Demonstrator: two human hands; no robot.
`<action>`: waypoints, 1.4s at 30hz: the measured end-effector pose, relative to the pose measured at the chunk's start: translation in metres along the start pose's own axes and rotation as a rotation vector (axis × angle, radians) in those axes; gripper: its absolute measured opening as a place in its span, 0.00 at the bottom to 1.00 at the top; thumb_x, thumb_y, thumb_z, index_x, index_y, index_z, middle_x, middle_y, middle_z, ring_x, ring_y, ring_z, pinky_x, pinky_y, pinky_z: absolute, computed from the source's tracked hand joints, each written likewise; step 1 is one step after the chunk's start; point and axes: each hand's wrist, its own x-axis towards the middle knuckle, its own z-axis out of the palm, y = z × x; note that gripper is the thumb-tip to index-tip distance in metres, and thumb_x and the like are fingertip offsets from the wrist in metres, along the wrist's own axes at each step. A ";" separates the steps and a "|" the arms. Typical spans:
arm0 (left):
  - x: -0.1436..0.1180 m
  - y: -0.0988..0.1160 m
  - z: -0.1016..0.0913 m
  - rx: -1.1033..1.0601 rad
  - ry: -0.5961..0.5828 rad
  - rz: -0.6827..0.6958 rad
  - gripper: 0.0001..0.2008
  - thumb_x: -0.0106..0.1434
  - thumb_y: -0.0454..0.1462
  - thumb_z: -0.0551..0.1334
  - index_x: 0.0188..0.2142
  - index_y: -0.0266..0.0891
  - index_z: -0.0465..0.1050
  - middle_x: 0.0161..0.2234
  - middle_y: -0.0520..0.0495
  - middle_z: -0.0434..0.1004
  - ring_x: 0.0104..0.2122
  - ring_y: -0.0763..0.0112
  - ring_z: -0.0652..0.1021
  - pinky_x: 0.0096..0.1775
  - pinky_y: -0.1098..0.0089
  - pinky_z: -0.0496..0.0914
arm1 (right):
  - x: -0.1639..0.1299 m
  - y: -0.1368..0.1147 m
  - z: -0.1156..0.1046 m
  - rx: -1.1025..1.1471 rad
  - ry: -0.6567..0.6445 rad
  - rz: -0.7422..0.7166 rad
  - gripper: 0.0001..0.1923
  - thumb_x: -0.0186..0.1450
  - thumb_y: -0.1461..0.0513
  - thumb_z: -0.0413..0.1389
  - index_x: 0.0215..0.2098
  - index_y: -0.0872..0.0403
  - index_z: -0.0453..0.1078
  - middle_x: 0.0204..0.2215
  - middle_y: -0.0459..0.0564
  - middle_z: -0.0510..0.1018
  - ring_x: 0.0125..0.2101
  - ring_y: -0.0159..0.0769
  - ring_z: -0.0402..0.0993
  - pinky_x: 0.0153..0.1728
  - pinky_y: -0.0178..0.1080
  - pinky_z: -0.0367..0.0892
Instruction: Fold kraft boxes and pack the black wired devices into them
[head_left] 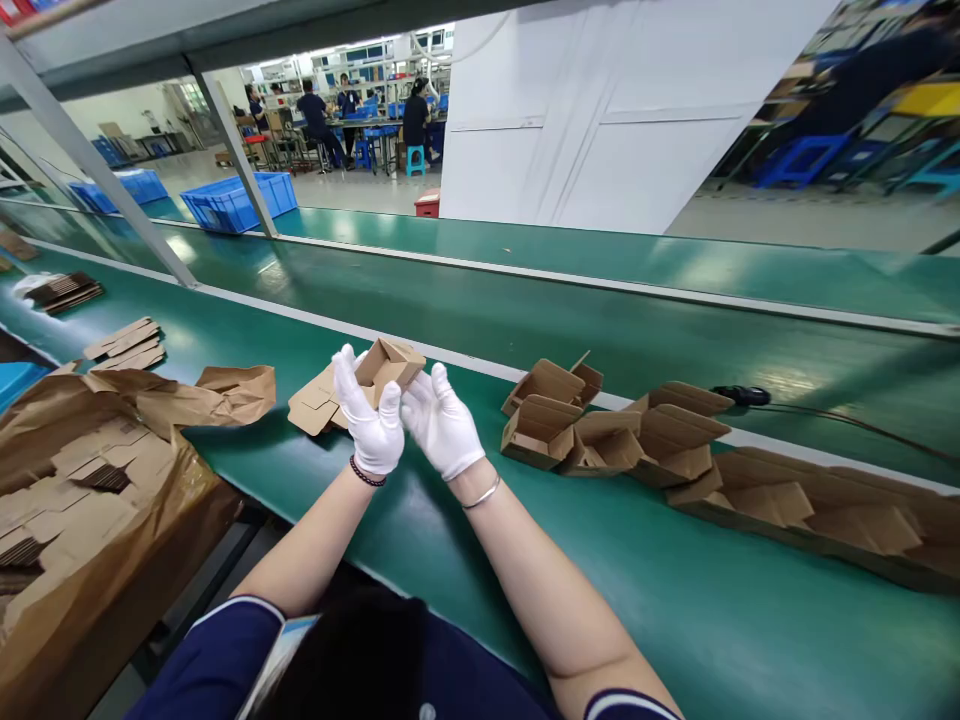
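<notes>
A small open cardboard box (391, 368) is held up between my two white-gloved hands. My left hand (369, 425) grips its near left side, thumb raised. My right hand (444, 425) supports the right side and underside, its fingers partly hidden behind the box and its thumb pointing up. Just left of the hands, flat cardboard blanks (316, 400) lie on the green work surface (450, 540). Folded open boxes (536, 432) stand in a group to the right, with a further row of boxes (810, 505) beyond them.
At left, a large paper-lined carton (112, 590) holds many flat blanks. Smaller stacks of blanks (131, 345) lie behind it. A black object with a cable (741, 396) rests behind the boxes. Blue crates (240, 203) stand across the belt, and metal posts (232, 150) rise there.
</notes>
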 end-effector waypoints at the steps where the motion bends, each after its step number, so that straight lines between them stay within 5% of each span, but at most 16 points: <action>1: -0.003 0.000 0.000 -0.017 -0.005 -0.013 0.35 0.72 0.46 0.56 0.72 0.43 0.42 0.68 0.32 0.56 0.64 0.55 0.67 0.63 0.56 0.64 | -0.001 0.002 0.000 -0.051 -0.021 -0.001 0.25 0.67 0.43 0.53 0.55 0.47 0.69 0.54 0.48 0.76 0.45 0.32 0.76 0.31 0.30 0.76; 7: -0.027 -0.006 -0.007 -0.171 -0.251 -0.067 0.29 0.74 0.46 0.48 0.72 0.48 0.44 0.70 0.40 0.54 0.69 0.57 0.59 0.68 0.57 0.55 | -0.008 -0.014 -0.008 -0.575 -0.027 -0.103 0.30 0.59 0.46 0.63 0.55 0.51 0.71 0.49 0.52 0.80 0.36 0.35 0.76 0.25 0.32 0.71; 11: -0.027 -0.026 -0.014 -0.070 -0.414 -0.155 0.44 0.69 0.46 0.58 0.73 0.43 0.30 0.71 0.34 0.51 0.70 0.53 0.56 0.68 0.54 0.53 | -0.010 -0.027 -0.010 -1.391 0.083 -0.120 0.16 0.66 0.54 0.58 0.47 0.53 0.77 0.50 0.53 0.80 0.44 0.41 0.77 0.40 0.38 0.72; 14: -0.021 -0.044 -0.014 0.025 -0.539 -0.142 0.54 0.59 0.44 0.67 0.72 0.37 0.31 0.63 0.30 0.64 0.63 0.49 0.67 0.64 0.50 0.60 | -0.007 -0.030 -0.011 -1.923 0.093 -0.048 0.12 0.68 0.55 0.56 0.43 0.50 0.78 0.51 0.51 0.79 0.48 0.43 0.76 0.44 0.39 0.69; 16: -0.019 -0.052 -0.011 0.030 -0.644 -0.221 0.57 0.56 0.43 0.68 0.72 0.35 0.31 0.57 0.32 0.70 0.55 0.51 0.74 0.58 0.51 0.68 | -0.004 -0.030 -0.013 -2.024 0.089 0.006 0.15 0.71 0.52 0.52 0.42 0.50 0.78 0.47 0.50 0.81 0.45 0.41 0.77 0.40 0.37 0.68; 19: -0.019 -0.056 -0.005 0.026 -0.781 -0.382 0.57 0.53 0.42 0.70 0.72 0.35 0.35 0.59 0.30 0.67 0.54 0.51 0.75 0.55 0.52 0.71 | 0.001 -0.028 -0.019 -2.009 0.082 0.015 0.18 0.72 0.49 0.49 0.40 0.49 0.77 0.41 0.47 0.82 0.41 0.38 0.77 0.36 0.35 0.65; 22: -0.021 -0.054 0.002 -0.059 -0.930 -0.467 0.47 0.54 0.40 0.69 0.69 0.40 0.49 0.59 0.35 0.70 0.55 0.52 0.76 0.55 0.55 0.71 | 0.003 -0.023 -0.021 -2.013 0.058 0.026 0.16 0.72 0.51 0.51 0.39 0.49 0.77 0.40 0.46 0.83 0.40 0.37 0.77 0.37 0.35 0.65; 26: -0.028 -0.056 0.006 -0.043 -0.962 -0.554 0.34 0.55 0.40 0.69 0.60 0.41 0.64 0.52 0.39 0.78 0.51 0.51 0.79 0.52 0.54 0.74 | -0.010 -0.029 -0.011 -1.987 0.169 -0.234 0.14 0.72 0.54 0.51 0.47 0.48 0.77 0.48 0.46 0.81 0.49 0.37 0.76 0.48 0.35 0.67; 29: -0.039 -0.066 0.003 -0.022 -0.936 -0.471 0.38 0.54 0.39 0.70 0.63 0.40 0.61 0.57 0.36 0.74 0.57 0.47 0.75 0.56 0.51 0.71 | -0.022 -0.070 -0.007 -2.030 0.283 -0.435 0.17 0.72 0.53 0.50 0.51 0.49 0.76 0.51 0.48 0.80 0.53 0.36 0.74 0.56 0.36 0.65; 32: -0.050 -0.070 -0.004 0.021 -0.775 -0.336 0.50 0.54 0.44 0.72 0.69 0.37 0.48 0.66 0.28 0.59 0.65 0.42 0.65 0.63 0.46 0.64 | -0.025 -0.150 -0.024 -2.215 0.518 -0.416 0.19 0.73 0.53 0.48 0.52 0.49 0.76 0.53 0.51 0.79 0.53 0.40 0.74 0.56 0.41 0.65; 35: -0.054 -0.061 -0.015 0.004 -0.565 -0.130 0.49 0.60 0.46 0.69 0.71 0.37 0.42 0.68 0.26 0.55 0.66 0.44 0.65 0.64 0.47 0.63 | -0.022 -0.240 -0.066 -2.470 0.816 0.005 0.23 0.74 0.53 0.42 0.55 0.51 0.74 0.55 0.58 0.77 0.51 0.45 0.75 0.51 0.46 0.66; 38: -0.048 -0.046 -0.033 -0.008 -0.433 0.062 0.45 0.63 0.42 0.67 0.71 0.39 0.42 0.66 0.28 0.60 0.61 0.47 0.71 0.61 0.48 0.68 | -0.028 -0.302 -0.116 -2.481 0.778 0.324 0.17 0.69 0.60 0.51 0.48 0.58 0.78 0.49 0.65 0.79 0.45 0.47 0.77 0.47 0.46 0.67; 42: -0.033 -0.034 -0.069 0.012 -0.498 0.045 0.40 0.62 0.39 0.67 0.70 0.44 0.51 0.60 0.35 0.71 0.55 0.50 0.77 0.58 0.49 0.71 | -0.038 -0.332 -0.172 -2.434 0.643 0.602 0.19 0.60 0.67 0.60 0.50 0.61 0.78 0.45 0.68 0.80 0.37 0.44 0.79 0.41 0.45 0.67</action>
